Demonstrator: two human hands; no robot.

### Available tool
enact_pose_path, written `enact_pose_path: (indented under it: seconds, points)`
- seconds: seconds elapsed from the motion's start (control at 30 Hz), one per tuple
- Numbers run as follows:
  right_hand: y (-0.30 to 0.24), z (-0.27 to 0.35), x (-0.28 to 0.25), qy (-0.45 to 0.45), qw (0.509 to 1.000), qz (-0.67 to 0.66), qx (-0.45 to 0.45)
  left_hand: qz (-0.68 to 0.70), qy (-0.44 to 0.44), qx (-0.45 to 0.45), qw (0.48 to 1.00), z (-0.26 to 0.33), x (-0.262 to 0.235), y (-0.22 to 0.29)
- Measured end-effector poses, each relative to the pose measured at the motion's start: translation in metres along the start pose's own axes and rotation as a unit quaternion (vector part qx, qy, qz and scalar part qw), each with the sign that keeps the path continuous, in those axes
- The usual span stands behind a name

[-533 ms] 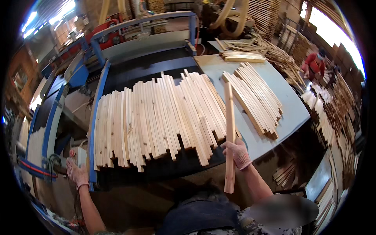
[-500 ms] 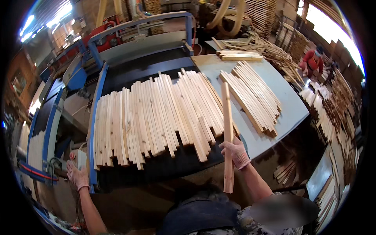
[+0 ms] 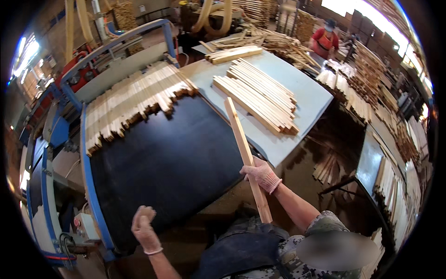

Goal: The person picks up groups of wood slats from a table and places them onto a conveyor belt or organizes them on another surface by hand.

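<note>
Sticks point(image 3: 134, 100) lie on the black belt's point(image 3: 167, 162) far end and the pale table point(image 3: 309, 88). The right hand point(image 3: 261, 175) grips one stick point(image 3: 239, 132); the left hand point(image 3: 146, 230), loosely curled and empty, is near the belt. Past the table are wood piles point(image 3: 369, 69) and a person in red point(image 3: 324, 42).

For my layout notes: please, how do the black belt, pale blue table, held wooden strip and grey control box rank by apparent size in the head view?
Ranked by visible area:
1. Black belt
2. Pale blue table
3. Wooden strip in the right hand
4. Grey control box
</note>
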State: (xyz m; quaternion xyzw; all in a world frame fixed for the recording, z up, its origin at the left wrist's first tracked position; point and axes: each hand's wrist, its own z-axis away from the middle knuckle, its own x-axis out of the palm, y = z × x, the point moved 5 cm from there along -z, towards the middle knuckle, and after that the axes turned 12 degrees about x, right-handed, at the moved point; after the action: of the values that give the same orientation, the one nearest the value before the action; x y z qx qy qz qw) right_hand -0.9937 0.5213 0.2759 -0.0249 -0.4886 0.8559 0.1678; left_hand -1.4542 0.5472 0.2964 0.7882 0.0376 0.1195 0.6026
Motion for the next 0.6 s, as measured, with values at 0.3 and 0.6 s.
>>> enact_pose_path:
  seconds: [0.3,0.6]
  points:
    - [0.032,0.078,-0.067,-0.053,0.963,-0.264,-0.015,0.072,-0.375,-0.269,0.884,0.116,0.167,-0.077]
    - [0.098,0.174,-0.16,-0.053,0.835,-0.529,-0.141,-0.046,-0.56,-0.298,0.772,0.204,0.24,-0.099]
